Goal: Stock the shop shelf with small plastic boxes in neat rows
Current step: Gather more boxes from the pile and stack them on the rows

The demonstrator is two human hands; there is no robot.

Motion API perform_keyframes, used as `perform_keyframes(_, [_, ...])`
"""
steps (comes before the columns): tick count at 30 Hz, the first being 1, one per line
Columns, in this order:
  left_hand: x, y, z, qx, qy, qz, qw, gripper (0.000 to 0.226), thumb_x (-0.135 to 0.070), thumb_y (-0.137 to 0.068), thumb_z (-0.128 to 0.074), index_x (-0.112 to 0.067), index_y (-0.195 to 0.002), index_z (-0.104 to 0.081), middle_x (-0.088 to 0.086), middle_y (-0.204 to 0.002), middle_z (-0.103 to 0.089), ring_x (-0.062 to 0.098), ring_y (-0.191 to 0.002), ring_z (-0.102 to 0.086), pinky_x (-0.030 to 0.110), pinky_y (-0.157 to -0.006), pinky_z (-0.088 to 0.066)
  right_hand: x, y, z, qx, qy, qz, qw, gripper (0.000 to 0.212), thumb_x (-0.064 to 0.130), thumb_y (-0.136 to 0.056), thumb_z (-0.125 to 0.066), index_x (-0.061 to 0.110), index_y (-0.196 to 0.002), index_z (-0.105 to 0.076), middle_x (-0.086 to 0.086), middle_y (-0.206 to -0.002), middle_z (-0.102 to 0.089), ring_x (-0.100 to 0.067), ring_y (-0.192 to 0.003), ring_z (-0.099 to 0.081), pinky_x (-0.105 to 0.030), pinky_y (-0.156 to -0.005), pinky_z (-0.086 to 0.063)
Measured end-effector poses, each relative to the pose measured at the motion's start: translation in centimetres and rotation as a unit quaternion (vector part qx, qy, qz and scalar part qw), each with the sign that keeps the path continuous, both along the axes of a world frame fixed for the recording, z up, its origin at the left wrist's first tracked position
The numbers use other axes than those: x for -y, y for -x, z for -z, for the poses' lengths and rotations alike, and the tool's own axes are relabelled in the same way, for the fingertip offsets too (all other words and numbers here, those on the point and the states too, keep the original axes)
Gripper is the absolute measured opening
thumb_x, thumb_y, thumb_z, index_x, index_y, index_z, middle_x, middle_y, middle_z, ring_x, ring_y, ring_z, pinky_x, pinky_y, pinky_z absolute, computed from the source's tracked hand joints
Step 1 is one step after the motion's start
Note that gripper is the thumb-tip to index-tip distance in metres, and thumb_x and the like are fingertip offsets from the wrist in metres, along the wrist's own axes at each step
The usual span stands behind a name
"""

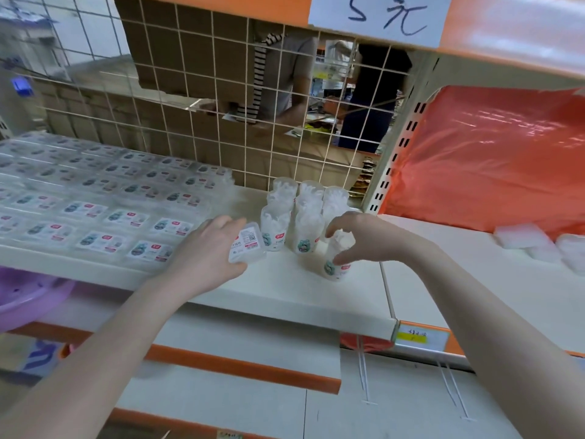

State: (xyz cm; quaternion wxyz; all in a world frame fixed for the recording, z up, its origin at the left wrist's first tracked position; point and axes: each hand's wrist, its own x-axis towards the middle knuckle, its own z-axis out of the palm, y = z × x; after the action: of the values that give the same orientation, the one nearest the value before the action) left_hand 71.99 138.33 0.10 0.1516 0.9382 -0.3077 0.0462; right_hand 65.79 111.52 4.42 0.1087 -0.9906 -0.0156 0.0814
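My left hand [207,248] grips a small clear plastic box [248,242] with a white barcode label, held on edge just above the cream shelf [285,289]. My right hand [357,239] curls round a clear cup-shaped box [338,263] standing at the front of a cluster of several upright clear boxes [300,213]. Left of both hands, several flat labelled boxes [104,198] lie in neat rows across the shelf.
A wire grid [221,99] backs the shelf; people stand behind it. A red plastic bag [493,160] and white packs [522,237] fill the right bay. A purple basin [28,296] sits lower left. A paper price sign [380,17] hangs above.
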Motion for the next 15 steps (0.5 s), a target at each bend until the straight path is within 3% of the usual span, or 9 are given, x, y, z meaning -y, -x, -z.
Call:
perform_keyframes(3, [0.0, 0.0, -0.1, 0.003, -0.002, 0.005, 1.000, 0.075, -0.033, -0.080, -0.064, -0.022, -0.144, -0.029, 0.000, -0.136, -0.039, 0.020, -0.125, -0.038, 0.032, -0.096, -0.036, 0.0, -0.4, 0.5, 0.028, 0.075, 0.058, 0.995, 0.065, 0.051, -0.073, -0.071, 0.019, -0.126, -0.050, -0.004, -0.117, -0.054, -0.020, -0.091, -0.051, -0.030, -0.071, -0.043])
perform_keyframes(5, [0.0, -0.1, -0.1, 0.003, -0.005, 0.009, 1.000, 0.075, -0.033, -0.080, -0.064, -0.021, -0.145, -0.028, -0.001, -0.138, -0.038, 0.019, -0.127, -0.036, 0.032, -0.098, -0.034, 0.0, -0.6, 0.7, 0.027, 0.128, 0.074, 0.989, 0.067, 0.053, -0.074, -0.069, 0.014, -0.125, -0.051, -0.006, -0.114, -0.057, -0.019, -0.086, -0.047, -0.029, -0.066, -0.038])
perform_keyframes(8, [0.0, -0.3, -0.1, 0.004, -0.007, 0.012, 1.000, 0.075, -0.033, -0.081, -0.063, -0.021, -0.146, -0.027, -0.001, -0.139, -0.037, 0.019, -0.128, -0.035, 0.032, -0.100, -0.034, 0.1, -0.9, 0.6, 0.022, 0.129, 0.074, 0.989, 0.057, 0.041, -0.076, -0.069, 0.015, -0.124, -0.054, -0.003, -0.109, -0.058, -0.020, -0.087, -0.047, -0.026, -0.060, -0.033])
perform_keyframes(15, [0.1, -0.1, -0.1, 0.007, -0.011, 0.014, 1.000, 0.075, -0.035, -0.081, -0.062, -0.023, -0.146, -0.026, -0.002, -0.139, -0.036, 0.018, -0.127, -0.036, 0.031, -0.099, -0.033, 0.1, -1.6, 0.7, 0.030, 0.105, 0.071, 0.991, 0.055, 0.027, -0.073, -0.067, 0.018, -0.125, -0.053, -0.005, -0.113, -0.053, -0.023, -0.088, -0.055, -0.028, -0.063, -0.042])
